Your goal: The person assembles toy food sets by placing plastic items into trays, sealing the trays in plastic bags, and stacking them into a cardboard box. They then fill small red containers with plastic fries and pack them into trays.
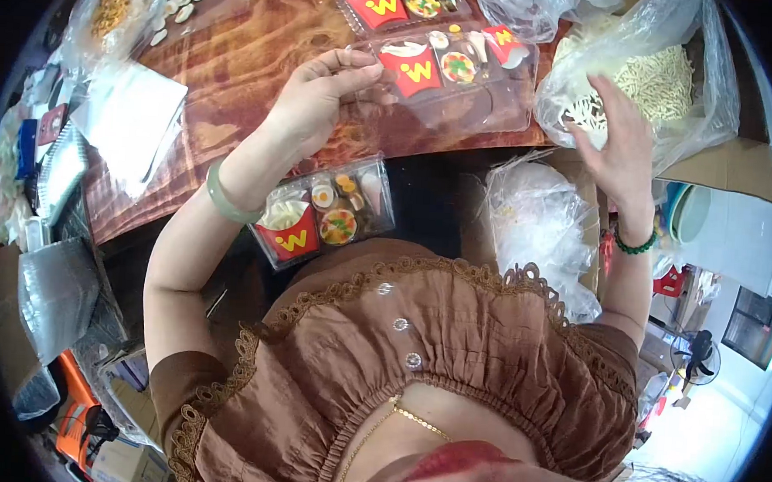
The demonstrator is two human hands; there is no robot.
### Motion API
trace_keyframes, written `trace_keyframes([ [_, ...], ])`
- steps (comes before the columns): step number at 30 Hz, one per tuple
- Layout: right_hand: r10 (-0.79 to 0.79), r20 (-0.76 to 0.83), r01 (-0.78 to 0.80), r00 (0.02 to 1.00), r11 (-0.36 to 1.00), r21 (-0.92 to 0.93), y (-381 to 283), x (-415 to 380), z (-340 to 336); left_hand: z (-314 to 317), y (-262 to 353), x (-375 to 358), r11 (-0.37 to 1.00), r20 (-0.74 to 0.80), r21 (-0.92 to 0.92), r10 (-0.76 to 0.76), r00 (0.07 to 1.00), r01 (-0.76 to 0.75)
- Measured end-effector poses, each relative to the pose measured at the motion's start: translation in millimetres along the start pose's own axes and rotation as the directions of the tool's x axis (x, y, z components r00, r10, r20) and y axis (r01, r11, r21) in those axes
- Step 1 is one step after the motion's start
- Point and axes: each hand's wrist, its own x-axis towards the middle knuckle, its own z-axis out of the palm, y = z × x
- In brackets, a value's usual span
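My left hand [331, 90] is at the left edge of a clear plastic tray [506, 115], fingers curled and thumb near the fingertips; what they hold, if anything, I cannot make out. In the tray lie a red toy fries box [411, 70] with a yellow mark and pale fries, a round toy dish [458, 67], a halved egg piece and a second red box [504, 45]. My right hand [620, 140] has thumb and fingers apart at the near side of a clear plastic bag [717, 92] full of small pale fry-shaped pieces [656, 85].
A filled clear pack [322, 211] sits by my lap below the table edge, and another tray [398, 4] lies farther back. Egg pieces [184, 12] and a bag of orange-brown bits [112, 4] are at the back left. White paper [135, 123] covers the left side. A crumpled plastic bag [544, 223] hangs in a carton.
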Motion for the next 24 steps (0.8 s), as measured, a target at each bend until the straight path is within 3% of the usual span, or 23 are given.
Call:
trace_keyframes([
  [1, -0.283, -0.218, 0.277, 0.934, 0.959, -0.056, -31, 7, -6, 9, -9, 9, 0.999, 0.021, -0.021, -0.029, 0.999, 0.029],
  [6, -0.636, -0.14, 0.65, 0.759, 0.752, 0.111, -45, 67, 51, 38, -27, 30, 0.971, 0.086, -0.199, -0.113, 0.99, 0.128],
  [10, -0.757, -0.134, 0.763, 0.64, 0.606, 0.225, -49, 99, 78, 34, -28, 42, 0.957, 0.046, -0.268, -0.105, 0.993, 0.114],
  [13, -0.731, -0.08, 0.723, 0.678, 0.642, 0.255, -54, 105, 79, 29, -32, 49, 0.93, -0.037, -0.355, -0.117, 0.992, 0.096],
  [16, -0.762, -0.04, 0.756, 0.647, 0.633, 0.164, -41, 123, 91, 17, -35, 51, 0.938, 0.024, -0.332, -0.098, 0.995, 0.101],
  [18, -0.762, -0.002, 0.755, 0.648, 0.641, 0.137, -33, 133, 105, 12, -34, 48, 0.974, -0.275, 0.174, 0.192, 0.942, -0.148],
  [19, -0.763, 0.01, 0.756, 0.646, 0.642, 0.128, -29, 139, 113, 8, -30, 44, 0.974, -0.281, 0.173, 0.194, 0.94, -0.15],
  [21, -0.768, 0.038, 0.754, 0.639, 0.636, 0.166, -23, 146, 127, -11, -21, 26, 0.826, -0.259, 0.457, 0.479, 0.839, -0.33],
  [22, -0.772, 0.047, 0.755, 0.634, 0.631, 0.18, -22, 147, 133, -36, -22, 25, 0.803, -0.215, 0.477, 0.501, 0.838, -0.358],
  [24, -0.777, 0.038, 0.759, 0.629, 0.623, 0.188, -23, 148, 141, -59, -9, 5, 0.601, -0.183, 0.705, 0.667, 0.722, -0.376],
])
